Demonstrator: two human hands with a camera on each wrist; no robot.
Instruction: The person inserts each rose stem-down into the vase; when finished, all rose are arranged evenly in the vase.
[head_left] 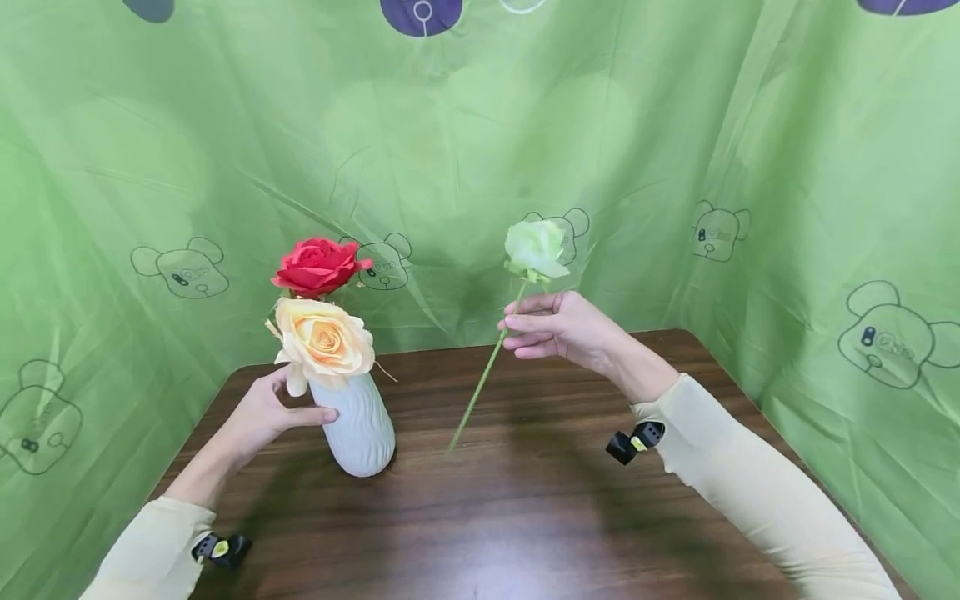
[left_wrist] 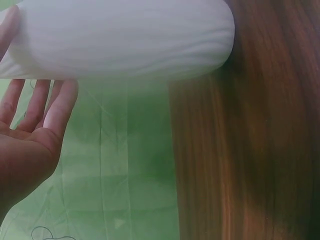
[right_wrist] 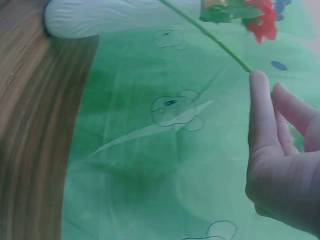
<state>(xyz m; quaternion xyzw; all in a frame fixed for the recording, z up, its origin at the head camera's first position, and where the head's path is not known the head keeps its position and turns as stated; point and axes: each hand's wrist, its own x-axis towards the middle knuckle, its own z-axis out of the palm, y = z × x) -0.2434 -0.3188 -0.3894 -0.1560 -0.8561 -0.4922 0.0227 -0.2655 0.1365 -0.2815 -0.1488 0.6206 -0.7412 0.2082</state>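
Observation:
A white ribbed vase (head_left: 362, 427) stands on the brown table (head_left: 525, 517) at the left. It holds a red rose (head_left: 318, 265) and a peach rose (head_left: 324, 340). My left hand (head_left: 272, 410) grips the vase's upper part from the left; the left wrist view shows the vase (left_wrist: 120, 37) against my fingers (left_wrist: 60, 107). My right hand (head_left: 558, 325) pinches the green stem (head_left: 480, 385) of a pale green-white rose (head_left: 534, 248), held in the air right of the vase with its stem end just above the table. The right wrist view shows the stem (right_wrist: 210, 36) running from my fingertips (right_wrist: 260, 100).
A green cloth with bear prints (head_left: 750, 167) hangs behind and at both sides of the table. Bare tabletop lies in front of the vase and under my right arm.

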